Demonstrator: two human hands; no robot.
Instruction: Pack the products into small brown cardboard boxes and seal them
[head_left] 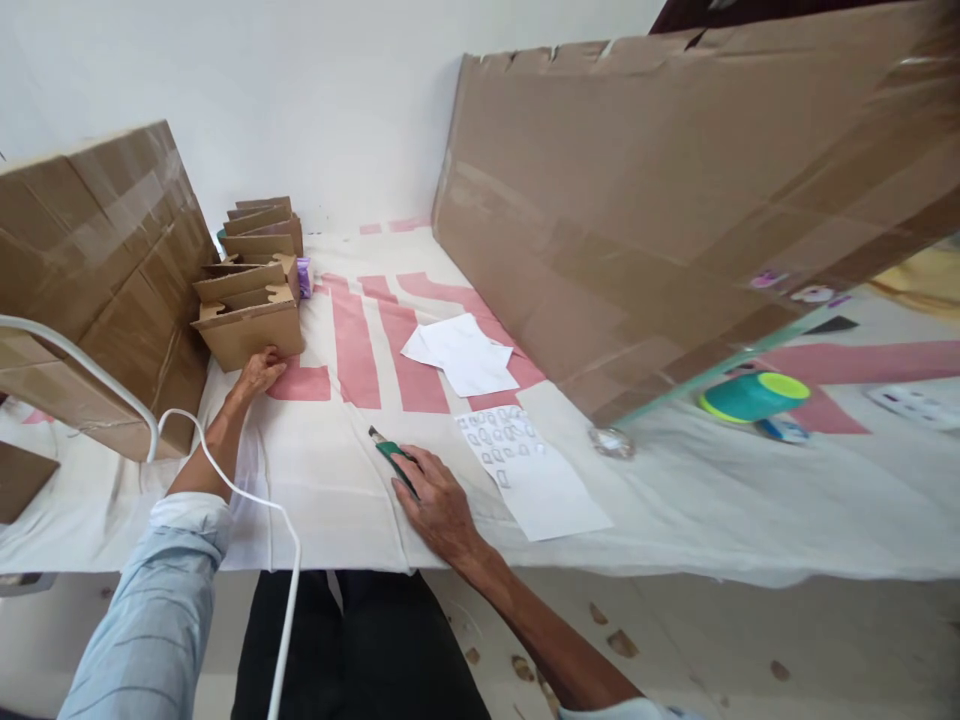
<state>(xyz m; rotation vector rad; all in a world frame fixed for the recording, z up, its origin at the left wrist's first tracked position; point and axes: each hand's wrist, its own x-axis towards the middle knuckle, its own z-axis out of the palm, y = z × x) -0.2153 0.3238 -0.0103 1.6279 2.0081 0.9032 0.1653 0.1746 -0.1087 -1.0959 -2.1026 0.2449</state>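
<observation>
My right hand [439, 500] rests low over the white cloth, fingers wrapped round a green box cutter [391, 455] whose tip points away to the left. At the left, my left hand [261, 372] has its fingers bent against the lower front of the nearest small cardboard box [251, 330]. That box stands at the front of a row of similar open-topped boxes [259, 225] running back toward the wall. Something purple [304, 277] shows beside the row. Right of the cutter lies a sheet of paper with small drawn marks [555, 490], and behind it some blank white sheets [469, 355].
Large taped cardboard panels stand at the left [112, 270] and right [675, 200]. A white cable [281, 510] loops across my left forearm. Beyond the right panel lie a teal and yellow-green cylinder [754, 397] and a white power strip [915, 407]. A clear roll [611, 442] sits by the panel's corner.
</observation>
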